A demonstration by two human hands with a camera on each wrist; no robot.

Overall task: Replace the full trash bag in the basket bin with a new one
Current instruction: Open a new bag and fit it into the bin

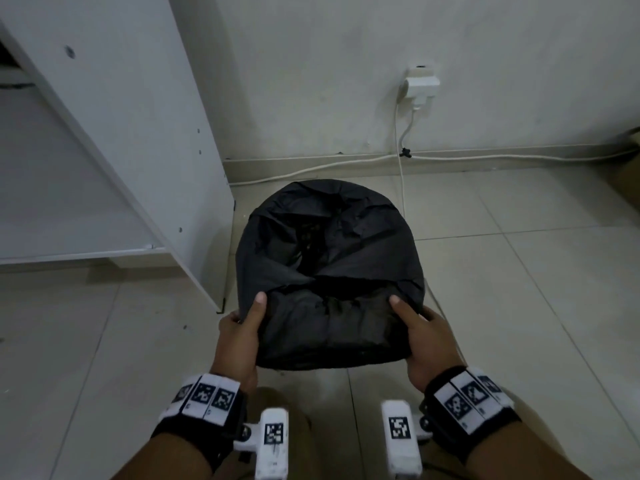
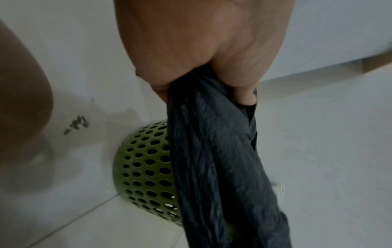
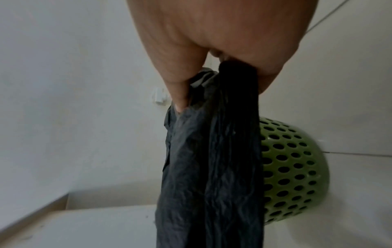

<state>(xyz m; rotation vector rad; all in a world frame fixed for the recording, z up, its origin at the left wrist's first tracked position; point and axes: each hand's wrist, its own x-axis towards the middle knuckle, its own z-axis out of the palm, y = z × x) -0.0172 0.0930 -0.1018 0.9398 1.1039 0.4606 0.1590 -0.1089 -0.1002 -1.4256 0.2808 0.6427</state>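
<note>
A black trash bag (image 1: 329,258) is spread over the bin on the tiled floor and hides it in the head view. My left hand (image 1: 242,327) grips the bag's near left edge, thumb on top. My right hand (image 1: 419,327) grips the near right edge the same way. In the left wrist view the fingers pinch bunched black plastic (image 2: 214,151) in front of the green perforated basket bin (image 2: 146,167). The right wrist view shows the same: gathered bag (image 3: 212,167) in the fingers, green bin (image 3: 290,167) behind it.
A white cabinet (image 1: 114,133) stands at the left, close to the bin. On the wall behind are a socket with a plug (image 1: 420,86) and a white cable (image 1: 401,161) running down and along the skirting. Small dark debris (image 2: 76,124) lies on the tiles.
</note>
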